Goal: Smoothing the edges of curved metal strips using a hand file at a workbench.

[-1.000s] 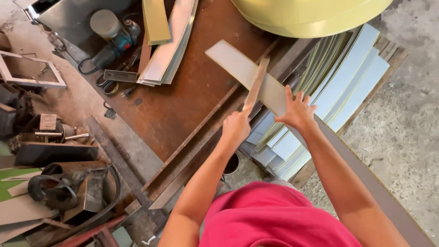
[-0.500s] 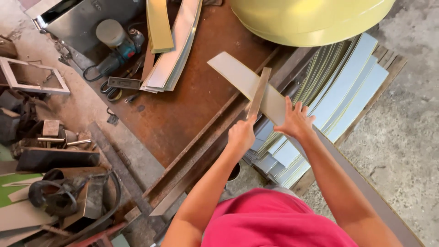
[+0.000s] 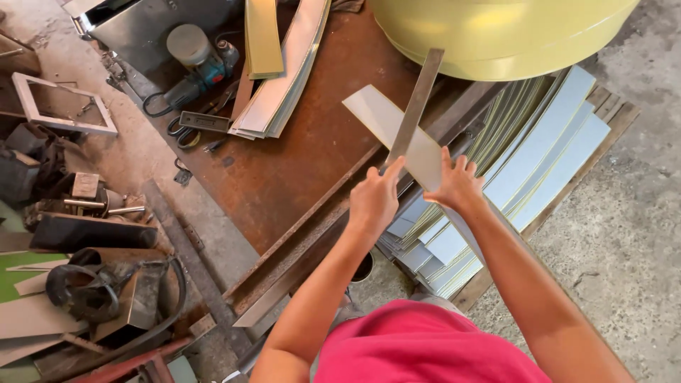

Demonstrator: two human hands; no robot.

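My left hand [image 3: 374, 201] grips the lower end of a long narrow metal bar [image 3: 417, 101], which points up and away across the bench. My right hand [image 3: 456, 185] holds a flat pale grey sheet strip [image 3: 381, 115] by its near end; the bar lies across the strip's top face. Both sit above the edge of a rusty brown steel workbench [image 3: 298, 163]. Below my right hand lies a stack of pale grey and yellow-edged sheet strips [image 3: 539, 152].
A large pale yellow round drum [image 3: 496, 32] stands at the bench's far end. Bent sheet pieces [image 3: 280, 64] and an angle grinder [image 3: 195, 67] lie at the far left of the bench. Scrap metal, a white frame [image 3: 60, 103] and cable coils litter the floor at left.
The bar in my left hand has swung up and now reaches further toward the drum. Both hands and the strip have shifted slightly, and the view has moved closer.
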